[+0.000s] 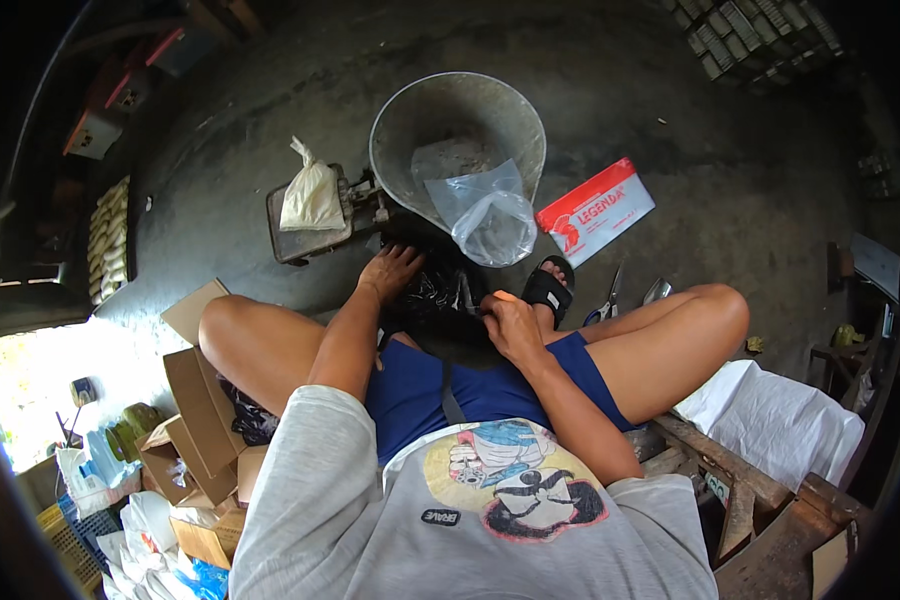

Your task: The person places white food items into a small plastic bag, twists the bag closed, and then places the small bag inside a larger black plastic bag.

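Note:
My left hand [391,271] lies with its fingers extended on a black plastic bag [439,289] between my legs. My right hand [513,328] is closed around a small orange object [505,295]; only its end shows, so its kind is unclear. Just beyond the bag stands a grey metal bucket [457,101] with powdery grey material at its bottom. A clear plastic bag [495,225] hangs over the bucket's near rim, its mouth round and wide. On the pan of a weighing scale [281,217], left of the bucket, sits a knotted bag of pale contents [313,196].
A red and white printed packet [598,210] lies right of the bucket. Scissors [607,300] and a metal scoop [657,290] are by my right leg. Cardboard boxes [202,412] crowd my left; a white sack [780,424] and wooden frame [720,457] are at right.

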